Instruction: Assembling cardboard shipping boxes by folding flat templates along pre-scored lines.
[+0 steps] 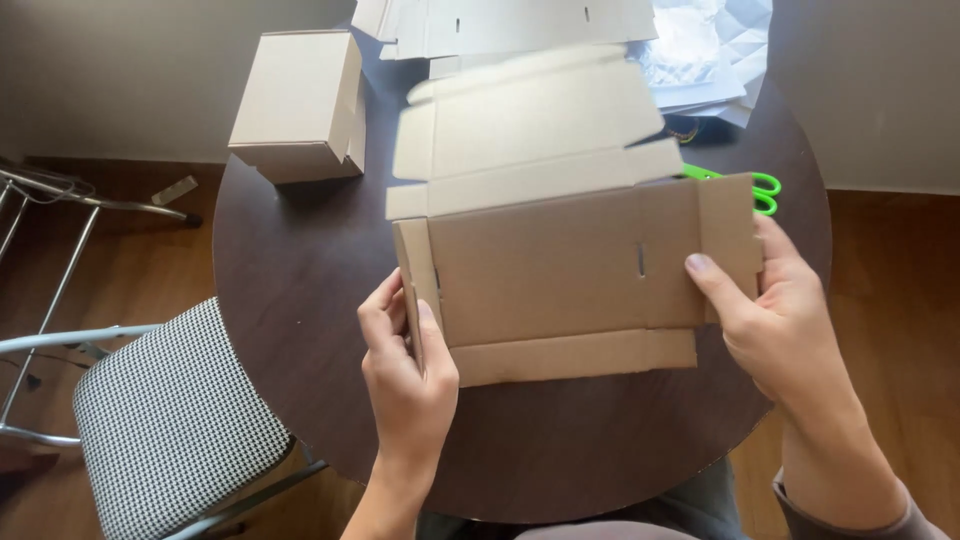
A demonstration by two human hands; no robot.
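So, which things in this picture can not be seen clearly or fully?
Head view only:
- Green-handled scissors: blades hidden under the flat cardboard box blank.
- Stack of cardboard blanks: cut off by top edge.
- White crumpled paper: partly cut off and covered.
- Right hand: fingers behind the blank.
- Left hand: fingertips hidden by the folded flap.

Scissors (745, 188): only green handles show, blades hidden behind the cardboard (560, 270). Far cardboard flaps blurred. Right hand (775, 315) fingers mostly behind the sheet's right flap (thumb visible on top). Flat stack (500, 22) and white paper (700, 50) cut off by the top edge. Chair (170, 420) cut at the bottom, metal frame (50, 200) at the left. Near table (300, 290) rim hidden by forearms.
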